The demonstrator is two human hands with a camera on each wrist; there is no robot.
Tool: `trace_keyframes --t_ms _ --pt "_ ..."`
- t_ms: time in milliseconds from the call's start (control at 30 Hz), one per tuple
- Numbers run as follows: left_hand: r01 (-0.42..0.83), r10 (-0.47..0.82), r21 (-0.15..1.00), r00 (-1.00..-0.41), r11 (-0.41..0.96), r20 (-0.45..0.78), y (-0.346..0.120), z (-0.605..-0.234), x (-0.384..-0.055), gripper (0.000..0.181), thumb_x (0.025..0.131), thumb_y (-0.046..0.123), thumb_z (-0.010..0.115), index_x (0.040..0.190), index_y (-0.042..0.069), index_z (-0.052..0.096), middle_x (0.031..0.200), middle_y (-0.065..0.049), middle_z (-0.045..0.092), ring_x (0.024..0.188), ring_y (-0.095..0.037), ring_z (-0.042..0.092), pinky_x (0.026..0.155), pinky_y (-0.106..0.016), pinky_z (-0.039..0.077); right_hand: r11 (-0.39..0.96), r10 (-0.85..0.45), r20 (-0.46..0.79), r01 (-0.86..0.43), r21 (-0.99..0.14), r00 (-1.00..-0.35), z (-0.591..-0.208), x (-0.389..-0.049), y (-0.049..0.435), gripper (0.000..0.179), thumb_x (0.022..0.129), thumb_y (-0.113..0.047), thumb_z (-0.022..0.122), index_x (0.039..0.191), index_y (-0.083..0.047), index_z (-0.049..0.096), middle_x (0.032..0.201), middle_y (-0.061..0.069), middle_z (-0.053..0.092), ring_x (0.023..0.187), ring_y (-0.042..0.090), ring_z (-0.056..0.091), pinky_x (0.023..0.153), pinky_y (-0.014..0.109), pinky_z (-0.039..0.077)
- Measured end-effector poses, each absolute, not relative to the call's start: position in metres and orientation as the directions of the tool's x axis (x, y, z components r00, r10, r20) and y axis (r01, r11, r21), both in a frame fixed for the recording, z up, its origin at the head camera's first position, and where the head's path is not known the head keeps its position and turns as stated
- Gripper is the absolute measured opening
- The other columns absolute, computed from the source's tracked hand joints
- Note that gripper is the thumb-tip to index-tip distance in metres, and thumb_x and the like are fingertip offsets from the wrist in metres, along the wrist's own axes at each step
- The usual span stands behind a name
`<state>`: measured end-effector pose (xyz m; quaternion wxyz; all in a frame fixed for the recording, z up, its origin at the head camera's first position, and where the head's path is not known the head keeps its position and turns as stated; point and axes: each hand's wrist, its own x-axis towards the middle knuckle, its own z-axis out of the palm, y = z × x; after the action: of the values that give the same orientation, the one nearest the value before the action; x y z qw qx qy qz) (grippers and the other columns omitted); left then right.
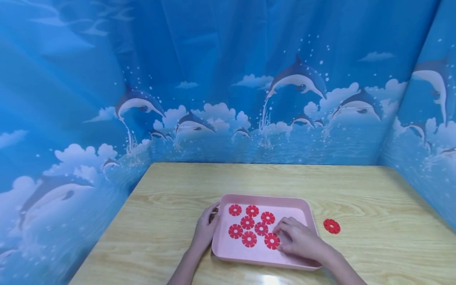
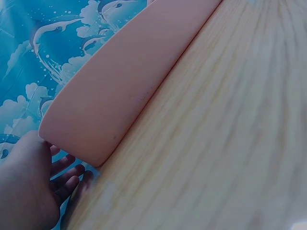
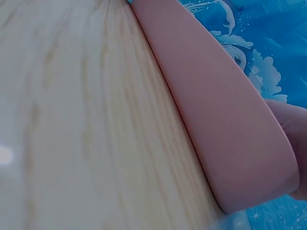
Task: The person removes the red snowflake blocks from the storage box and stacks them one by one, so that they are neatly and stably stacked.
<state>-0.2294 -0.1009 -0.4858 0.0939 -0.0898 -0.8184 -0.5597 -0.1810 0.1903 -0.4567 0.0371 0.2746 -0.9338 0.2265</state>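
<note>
A pink rectangular tray (image 1: pixel 263 259) lies on the table with several red notched interlocking discs (image 1: pixel 249 239) flat inside it. My left hand (image 1: pixel 206 227) holds the tray's left side at the rim, and its curled fingers (image 2: pixel 72 184) show beyond the tray corner in the left wrist view. Inside the tray, my right hand (image 1: pixel 301 239) has thumb and fingers at the right edge of the nearest red disc (image 1: pixel 272 240), pinching it. In the right wrist view the tray wall (image 3: pixel 216 110) hides most of that hand.
One more red disc (image 1: pixel 331 226) lies on the wood-grain table (image 1: pixel 171 190), to the right of the tray. Behind the table and along its sides hangs a blue curtain (image 1: pixel 228 79) printed with dolphins.
</note>
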Motion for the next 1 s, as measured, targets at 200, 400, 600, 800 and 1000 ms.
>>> trace_keyframes --t_ms 200,400,600,800,1000 --pt "0.253 0.042 0.902 -0.966 0.349 0.255 -0.1012 -0.486 -0.2291 0.036 0.092 0.009 0.054 0.128 0.004 0.052 0.108 -0.012 0.056 0.095 -0.025 0.057 0.083 -0.035 0.048 0.746 -0.505 0.219 -0.55 -0.377 -0.835 -0.4569 -0.1813 0.1897 0.029 0.071 -0.031 0.075 0.094 -0.018 0.062 0.097 -0.011 0.054 0.094 0.014 0.051 0.086 0.038 0.044" --pt "0.25 0.043 0.902 -0.967 0.353 0.251 -0.1016 -0.4858 -0.2295 0.036 0.092 0.01 0.053 0.128 0.004 0.052 0.109 -0.012 0.056 0.095 -0.025 0.057 0.083 -0.036 0.048 0.745 -0.507 0.233 -0.558 -0.365 -0.83 -0.4578 -0.1812 0.1897 0.028 0.07 -0.027 0.075 0.092 -0.018 0.061 0.094 -0.012 0.052 0.09 0.01 0.05 0.081 0.034 0.046" --pt "0.252 0.046 0.901 -0.966 0.352 0.253 -0.1017 -0.4857 -0.2297 0.036 0.092 0.01 0.053 0.128 0.004 0.051 0.108 -0.012 0.056 0.095 -0.025 0.057 0.083 -0.035 0.048 0.747 -0.507 0.241 -0.561 -0.357 -0.827 -0.4586 -0.1817 0.1899 0.029 0.067 -0.024 0.075 0.092 -0.018 0.061 0.091 -0.014 0.051 0.086 0.007 0.048 0.079 0.031 0.046" --pt "0.274 0.048 0.891 -0.96 0.363 0.276 -0.1022 -0.4867 -0.2295 0.036 0.092 0.009 0.054 0.127 0.002 0.052 0.108 -0.014 0.056 0.094 -0.027 0.058 0.082 -0.037 0.049 0.74 -0.501 0.255 -0.563 -0.369 -0.827 -0.4588 -0.1818 0.1903 0.031 0.065 -0.022 0.075 0.092 -0.017 0.061 0.091 -0.013 0.051 0.087 0.008 0.049 0.08 0.031 0.047" --pt "0.263 0.047 0.894 -0.963 0.362 0.264 -0.102 -0.4869 -0.2289 0.036 0.092 0.008 0.054 0.127 0.002 0.052 0.107 -0.013 0.056 0.094 -0.026 0.057 0.083 -0.036 0.048 0.737 -0.475 0.242 -0.533 -0.415 -0.846 -0.4558 -0.1798 0.1902 0.031 0.065 -0.019 0.074 0.093 -0.018 0.061 0.092 -0.014 0.051 0.09 0.007 0.051 0.082 0.031 0.047"
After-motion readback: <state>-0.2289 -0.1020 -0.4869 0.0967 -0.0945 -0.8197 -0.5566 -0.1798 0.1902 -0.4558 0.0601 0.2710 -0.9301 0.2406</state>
